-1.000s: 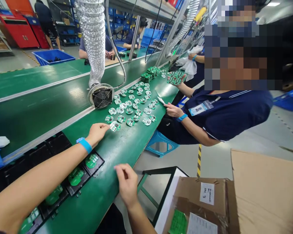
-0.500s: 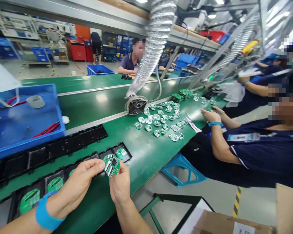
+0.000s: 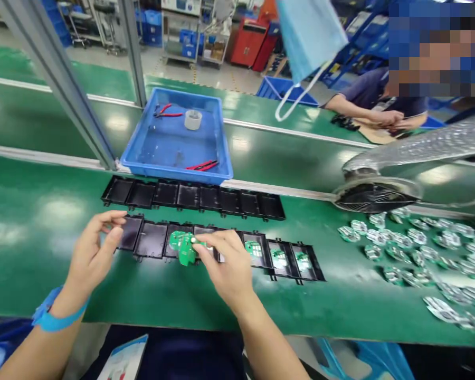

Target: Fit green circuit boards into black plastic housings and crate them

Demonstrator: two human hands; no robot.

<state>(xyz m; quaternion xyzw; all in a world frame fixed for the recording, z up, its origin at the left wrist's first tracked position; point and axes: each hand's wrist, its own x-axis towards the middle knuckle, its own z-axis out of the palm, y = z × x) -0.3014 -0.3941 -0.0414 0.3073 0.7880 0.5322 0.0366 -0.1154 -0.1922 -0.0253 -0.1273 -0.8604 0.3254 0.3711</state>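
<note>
Between the thumb and fingers of my right hand is a small green circuit board, held over the near row of black plastic cases. Another green board partly shows in the case behind it. My left hand hovers by the left end of this row, fingers apart, holding nothing. Cases further right in the row each contain a green board. My right hand hides some of the middle cases. Behind lies a second row of black cases, with no boards visible in it.
A blue tray behind the cases holds red-handled pliers and a tape roll. Many loose circuit boards lie at right, near a fan-ended duct. A face mask hangs above; a co-worker sits opposite.
The view has swung left toward the cases. My left hand has let go of the circuit board and moved away from it; my right hand has carried the board over the near row.
</note>
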